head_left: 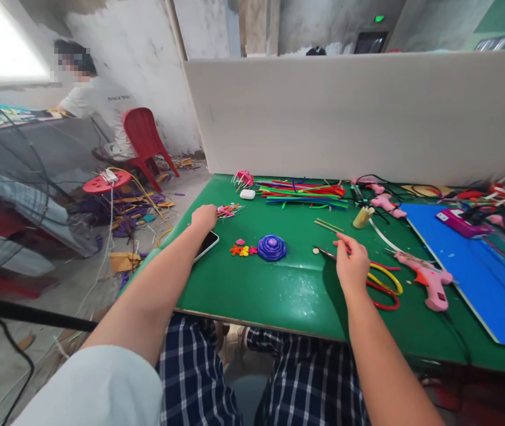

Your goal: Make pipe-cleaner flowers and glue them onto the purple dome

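At the table's left, my left hand point(204, 219) is closed, its fingertips at a bunch of pink-ended thin stems point(230, 210). A phone point(206, 245) lies partly under that forearm. My right hand point(352, 263) is pinched at the near ends of two thin sticks point(328, 225). Beneath it lie scissors point(385, 287) with yellow and red handles, mostly covered by the hand. Between the hands sit a purple-blue coiled disc point(272, 248) and several small flower shapes point(243, 251) in orange, yellow and pink.
Colourful pipe cleaners point(303, 194) are bundled at the back, near a white case point(247, 194). On the right are a pink glue gun point(434, 284), a blue board point(478, 278) and tangled cords. A white partition point(345, 118) stands behind. Another person point(101, 106) sits far left.
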Demonstrator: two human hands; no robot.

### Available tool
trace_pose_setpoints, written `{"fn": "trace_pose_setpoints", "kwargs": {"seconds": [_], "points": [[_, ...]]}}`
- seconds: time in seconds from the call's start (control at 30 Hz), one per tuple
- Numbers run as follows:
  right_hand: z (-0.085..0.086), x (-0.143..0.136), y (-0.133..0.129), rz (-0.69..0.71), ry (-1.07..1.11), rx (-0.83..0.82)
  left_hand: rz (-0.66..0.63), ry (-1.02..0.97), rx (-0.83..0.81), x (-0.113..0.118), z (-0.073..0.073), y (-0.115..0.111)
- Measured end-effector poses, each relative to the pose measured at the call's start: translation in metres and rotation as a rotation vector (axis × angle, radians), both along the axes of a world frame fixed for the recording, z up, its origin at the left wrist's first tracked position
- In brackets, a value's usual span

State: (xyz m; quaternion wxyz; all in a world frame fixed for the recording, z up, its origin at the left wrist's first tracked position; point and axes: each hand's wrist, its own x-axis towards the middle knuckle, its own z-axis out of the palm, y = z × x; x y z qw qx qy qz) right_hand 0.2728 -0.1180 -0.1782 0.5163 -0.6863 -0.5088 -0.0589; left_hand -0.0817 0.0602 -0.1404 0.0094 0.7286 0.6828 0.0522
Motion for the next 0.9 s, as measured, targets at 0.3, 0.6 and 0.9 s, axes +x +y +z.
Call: {"fn": "trace_pose_setpoints", "kwargs": {"seconds": [0.3,0.6,0.9], "points": [[0.001,0.011,-0.002,-0.028,0.259,0.029,-0.257,-0.180,0.069,0.035,0.003,-0.044],[-0.009,0.003,0.005,0.188,-0.314,-0.186,-0.643,-0.322,0.153,0.133,-0.017,-0.119],[-0.012,-0.009,0.012,0.165,-0.406,-0.277,-0.651,-0.234,0.184,0.115,-0.036,-0.116]]}}
